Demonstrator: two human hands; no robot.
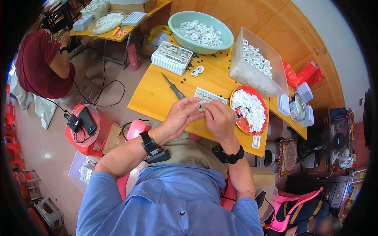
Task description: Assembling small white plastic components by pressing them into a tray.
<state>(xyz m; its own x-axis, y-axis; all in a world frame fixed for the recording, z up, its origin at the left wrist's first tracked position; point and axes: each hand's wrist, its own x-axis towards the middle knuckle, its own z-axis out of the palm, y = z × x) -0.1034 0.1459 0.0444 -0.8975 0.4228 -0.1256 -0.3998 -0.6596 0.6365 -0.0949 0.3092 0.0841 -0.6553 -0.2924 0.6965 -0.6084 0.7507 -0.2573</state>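
Just over the near part of the yellow table, my left hand (181,115) and my right hand (221,121) meet at a small white plastic part (201,105). Fingers of both pinch it, covering much of its shape. Right behind them lies a white tray (211,95) holding small round silvery pieces, partly hidden by my fingers. A grey-handled screwdriver (176,90) rests left of that tray. To the right is a red round tray (240,126) heaped with small white pieces. Two white round plastic parts (197,70) sit further back among scattered tiny black pieces.
At the back stand a pale green basin (173,24) of white parts and a stack of white trays (170,59). A clear bin (241,72) of white parts is at the right. A person in dark red (45,67) sits far left, near a pink bottle (133,58).
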